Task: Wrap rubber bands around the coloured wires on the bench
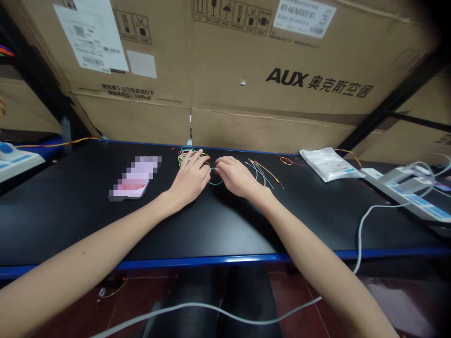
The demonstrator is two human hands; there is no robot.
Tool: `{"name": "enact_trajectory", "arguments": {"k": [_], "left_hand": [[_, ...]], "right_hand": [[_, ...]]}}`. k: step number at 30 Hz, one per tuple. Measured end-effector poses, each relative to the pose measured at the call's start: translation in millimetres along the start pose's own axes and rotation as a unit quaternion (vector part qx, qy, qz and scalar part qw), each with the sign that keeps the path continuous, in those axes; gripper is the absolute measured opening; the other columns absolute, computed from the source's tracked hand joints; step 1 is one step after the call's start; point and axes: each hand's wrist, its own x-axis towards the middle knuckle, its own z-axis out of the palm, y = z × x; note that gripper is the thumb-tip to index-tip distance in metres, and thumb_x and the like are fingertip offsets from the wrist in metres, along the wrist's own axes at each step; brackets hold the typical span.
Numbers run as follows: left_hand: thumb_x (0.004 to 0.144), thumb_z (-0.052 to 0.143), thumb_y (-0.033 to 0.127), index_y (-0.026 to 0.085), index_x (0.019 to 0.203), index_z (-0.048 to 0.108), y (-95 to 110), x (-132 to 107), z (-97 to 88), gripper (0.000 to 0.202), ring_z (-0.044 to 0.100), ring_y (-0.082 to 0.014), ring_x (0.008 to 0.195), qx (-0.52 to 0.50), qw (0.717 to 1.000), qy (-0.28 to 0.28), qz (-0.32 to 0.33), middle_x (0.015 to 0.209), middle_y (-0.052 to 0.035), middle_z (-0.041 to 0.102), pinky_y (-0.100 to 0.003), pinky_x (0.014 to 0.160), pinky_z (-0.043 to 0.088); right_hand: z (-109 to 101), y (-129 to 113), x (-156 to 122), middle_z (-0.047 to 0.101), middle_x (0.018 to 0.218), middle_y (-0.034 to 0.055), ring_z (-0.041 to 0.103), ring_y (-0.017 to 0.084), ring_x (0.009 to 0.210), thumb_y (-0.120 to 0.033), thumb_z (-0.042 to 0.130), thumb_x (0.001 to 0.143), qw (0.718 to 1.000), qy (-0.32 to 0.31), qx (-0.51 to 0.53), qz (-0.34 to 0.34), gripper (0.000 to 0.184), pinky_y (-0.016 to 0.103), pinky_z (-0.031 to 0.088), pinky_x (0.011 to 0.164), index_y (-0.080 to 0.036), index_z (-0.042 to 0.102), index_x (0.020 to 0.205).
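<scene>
A loose bundle of thin coloured wires (183, 155) lies on the black tabletop, partly under my left hand (190, 177). The fingers of that hand are spread over the bundle; its thumb side is close to a light-blue wire (216, 183). This wire curves across to my right hand (237, 176), whose fingers are curled together around it, the fingertips partly hidden. Past the right hand, loose ends of yellow, red, white and bluish wires (269, 174) fan out on the table. I cannot see exactly how the wires pass beneath either palm.
A phone (136, 178) lies to the left. On the right are a small coil of wire (286, 161), a white plastic packet (327, 164) and a power strip (408, 192) with a grey cable (359, 234). A large cardboard box (229, 94) stands behind the table.
</scene>
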Motion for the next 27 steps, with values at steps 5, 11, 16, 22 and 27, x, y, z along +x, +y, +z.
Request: {"name": "enact_trajectory", "arguments": {"k": [5, 11, 16, 22, 27], "left_hand": [[0.096, 0.039, 0.018, 0.011, 0.092, 0.069, 0.8, 0.4, 0.2, 0.031, 0.042, -0.032, 0.138, -0.024, 0.999, -0.016, -0.027, 0.127, -0.0152, 0.065, -0.058, 0.116, 0.029], [0.095, 0.04, 0.018, 0.01, 0.094, 0.07, 3.1, -0.9, 0.6, 0.031, 0.042, -0.0321, 0.138, -0.009, 1.0, -0.009, -0.019, 0.126, -0.018, 0.065, -0.058, 0.117, 0.027], [0.095, 0.041, 0.016, 0.01, 0.097, 0.07, 4.2, -2.1, 1.0, 0.03, 0.047, -0.0329, 0.133, 0.012, 1.0, -0.015, -0.005, 0.115, -0.0149, 0.07, -0.057, 0.116, 0.029], [0.093, 0.044, 0.014, 0.01, 0.096, 0.07, 4.5, -2.9, 1.5, 0.026, 0.051, -0.0337, 0.128, 0.028, 0.999, -0.021, 0.003, 0.109, -0.0147, 0.071, -0.056, 0.115, 0.031], [0.093, 0.043, 0.015, 0.012, 0.097, 0.07, 3.7, -2.9, 2.3, 0.027, 0.053, -0.0318, 0.125, 0.031, 0.999, -0.017, 0.005, 0.108, -0.0135, 0.071, -0.056, 0.114, 0.032]], "right_hand": [[4.1, 0.3, -0.9, 0.063, 0.12, 0.0121, 0.056, 0.026, 0.113, -0.019, 0.058, 0.091, 0.997, 0.075, -0.003, 0.025, 0.012, 0.045, 0.047, 0.096, -0.019, 0.067, 0.099], [7.1, 2.9, -1.2, 0.065, 0.108, 0.0095, 0.059, 0.023, 0.101, -0.019, 0.06, 0.089, 0.994, 0.109, 0.005, 0.025, 0.009, 0.04, 0.05, 0.088, -0.02, 0.068, 0.085], [4.3, 0.2, -0.4, 0.066, 0.105, 0.0096, 0.057, 0.023, 0.098, -0.016, 0.058, 0.09, 0.995, 0.094, 0.0, 0.029, 0.013, 0.039, 0.05, 0.085, -0.019, 0.069, 0.084], [1.1, -1.3, 1.1, 0.067, 0.103, 0.0098, 0.056, 0.023, 0.1, -0.017, 0.052, 0.094, 0.999, 0.045, 0.021, 0.022, 0.02, 0.039, 0.048, 0.088, -0.018, 0.07, 0.086], [2.4, 3.9, 0.2, 0.067, 0.101, 0.0092, 0.059, 0.02, 0.095, -0.016, 0.047, 0.096, 0.997, -0.001, 0.07, 0.024, 0.024, 0.036, 0.049, 0.089, -0.016, 0.069, 0.088]]}}
